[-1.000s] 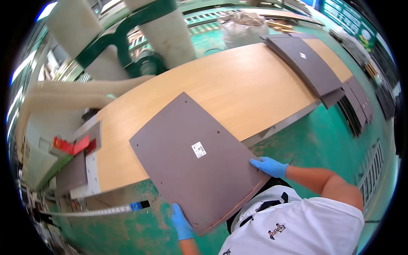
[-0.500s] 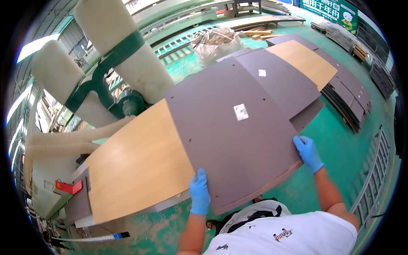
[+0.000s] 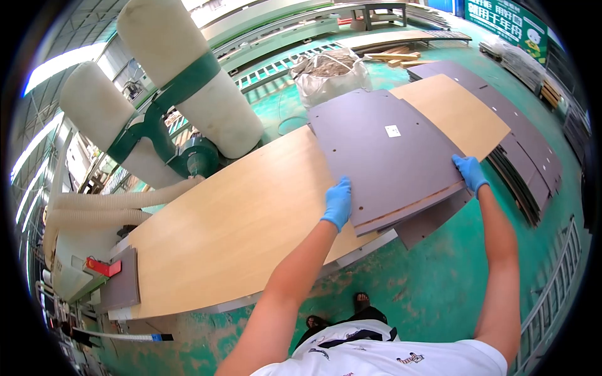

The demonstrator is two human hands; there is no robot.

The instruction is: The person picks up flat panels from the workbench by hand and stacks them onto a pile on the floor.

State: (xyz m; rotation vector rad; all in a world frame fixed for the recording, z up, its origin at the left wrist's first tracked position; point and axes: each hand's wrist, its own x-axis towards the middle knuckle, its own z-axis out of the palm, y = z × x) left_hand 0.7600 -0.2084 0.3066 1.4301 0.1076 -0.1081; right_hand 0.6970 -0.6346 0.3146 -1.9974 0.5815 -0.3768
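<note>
A grey-brown panel point(image 3: 389, 160) with small holes and a white label point(image 3: 392, 131) lies over other dark panels point(image 3: 433, 220) at the right part of the long wood-coloured table point(image 3: 232, 232). Blue gloves cover both hands. My left hand point(image 3: 338, 203) grips the panel's near left corner. At its near right corner, my right hand point(image 3: 469, 173) holds the edge with bent fingers. The dark panels beneath stick out below the near edge.
Stacked dark panels point(image 3: 523, 156) stand on the right beyond a wood-coloured board point(image 3: 451, 113). A metal rack point(image 3: 555, 288) is at the lower right. Behind the table are a white sack point(image 3: 331, 78) and dust collector bags point(image 3: 219, 113). A red part point(image 3: 103, 267) sits at the left end.
The panel has moved from near my body, up and right, onto the other dark panels. Both hands moved with it, and my arms are now stretched forward.
</note>
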